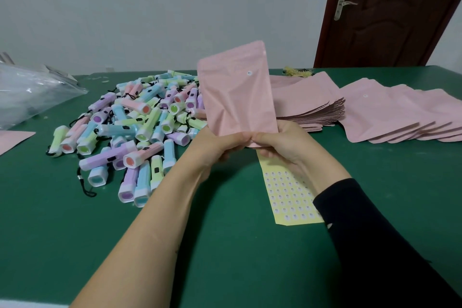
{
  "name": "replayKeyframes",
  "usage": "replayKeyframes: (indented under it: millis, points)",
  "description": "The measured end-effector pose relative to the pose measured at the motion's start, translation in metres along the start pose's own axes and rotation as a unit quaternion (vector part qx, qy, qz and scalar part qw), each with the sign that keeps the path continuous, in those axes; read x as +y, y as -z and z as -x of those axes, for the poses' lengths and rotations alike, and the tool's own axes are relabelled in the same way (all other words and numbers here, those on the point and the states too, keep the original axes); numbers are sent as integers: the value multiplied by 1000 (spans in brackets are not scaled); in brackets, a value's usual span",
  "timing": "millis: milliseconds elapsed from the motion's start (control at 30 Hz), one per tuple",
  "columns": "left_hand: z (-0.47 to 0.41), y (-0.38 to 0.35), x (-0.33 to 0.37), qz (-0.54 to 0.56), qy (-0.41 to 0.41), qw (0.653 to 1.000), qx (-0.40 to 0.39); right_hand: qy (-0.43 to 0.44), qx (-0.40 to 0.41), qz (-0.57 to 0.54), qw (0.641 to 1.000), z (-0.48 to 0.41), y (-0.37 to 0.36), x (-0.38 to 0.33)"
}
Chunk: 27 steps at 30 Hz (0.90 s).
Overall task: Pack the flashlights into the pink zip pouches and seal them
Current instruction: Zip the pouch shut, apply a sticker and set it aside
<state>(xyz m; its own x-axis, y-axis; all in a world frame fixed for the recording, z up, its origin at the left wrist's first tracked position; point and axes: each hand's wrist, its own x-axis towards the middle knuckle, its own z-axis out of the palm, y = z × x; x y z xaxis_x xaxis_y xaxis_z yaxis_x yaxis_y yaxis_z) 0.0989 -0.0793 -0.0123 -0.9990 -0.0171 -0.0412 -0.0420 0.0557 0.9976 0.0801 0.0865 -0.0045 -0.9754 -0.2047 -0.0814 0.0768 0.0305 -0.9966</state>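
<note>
Both sleeves aside, my left hand (220,147) and right hand (280,142) sit together above the green tabletop (225,245), pinching the lower edge of one pink pouch (237,97). It stands upright, long axis vertical, hang hole near the top; I cannot tell what it holds. Flashlights (140,120) lie heaped to its left, flat empty pouches (307,105) stacked to its right.

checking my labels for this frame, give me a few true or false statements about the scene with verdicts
1. The left hand and right hand both hold one pink pouch by its lower edge. True.
2. The flashlight pile lies right of the held pouch. False: it lies left of it.
3. A yellow sticker sheet lies on the table beneath the hands. True.
4. The table is red. False: it is green.
</note>
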Motion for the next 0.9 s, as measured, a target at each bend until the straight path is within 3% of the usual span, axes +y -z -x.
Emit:
replayKeyframes:
  millis: [100, 333, 567, 700, 900]
  points:
    - [-2, -2, 1, -51, -4, 999, 8, -6, -11, 8, 1000, 1, -1, 0]
    - [-1, -2, 2, -26, -4, 999, -37, -30, -60, -17, 998, 2, 2, -4]
    - [-5, 0, -4, 22, 29, 999, -3, 30, -42, 91, 995, 0, 9, -4]
    - [-4, 5, -4, 26, 21, 999, -33, 49, 3, 120, 992, -2, 12, -3]
    - [-5, 10, -4, 52, 23, 996, -69, 29, 42, 0, 999, -3, 11, 0]
